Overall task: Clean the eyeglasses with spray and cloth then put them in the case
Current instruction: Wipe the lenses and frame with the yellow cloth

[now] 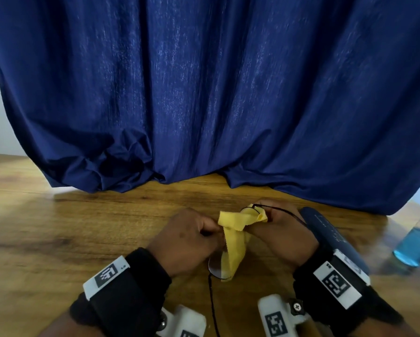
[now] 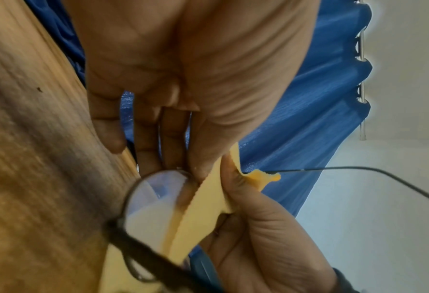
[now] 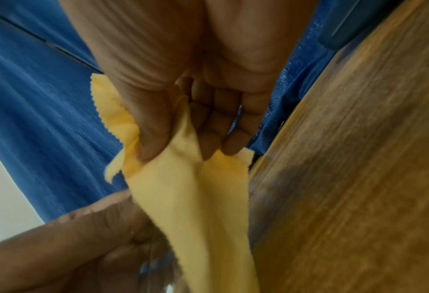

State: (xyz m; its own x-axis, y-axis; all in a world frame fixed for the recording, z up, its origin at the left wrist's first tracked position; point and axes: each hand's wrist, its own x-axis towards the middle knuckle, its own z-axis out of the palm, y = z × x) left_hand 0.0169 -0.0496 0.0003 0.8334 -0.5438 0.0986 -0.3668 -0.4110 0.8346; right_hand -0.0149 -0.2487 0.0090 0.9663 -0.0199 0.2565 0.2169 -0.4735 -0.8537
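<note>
Rubbing one lens looks like the step in hand now. The right hand [image 1: 280,229] pinches the yellow cloth [image 1: 233,242] between thumb and fingers, folded over the far lens. The left hand [image 1: 187,239] holds the eyeglasses [image 2: 150,200], with its thumb and fingers pinched at the rim of the near lens. Both hands are just above the wooden table [image 1: 70,227], near its front edge.

The frame is thin wire, so I think a hard squeeze or twist could bend it. The glasses hang by a small pinch, so a strong tug on the cloth could pull them loose and drop them on the table. The left thumb sits right at the lens edge, so it might leave a new smudge.

The dark blue case [image 1: 330,237] lies on the table just right of the right hand, and the wrist hides part of it. I cannot tell if the case lies unlatched. The spray bottle [image 1: 413,244] with blue liquid stands at the table's right edge, blurry, with its top cut off. The far lens is wrapped in cloth, so how clean it is cannot be seen. The wrist views are blurry.
</note>
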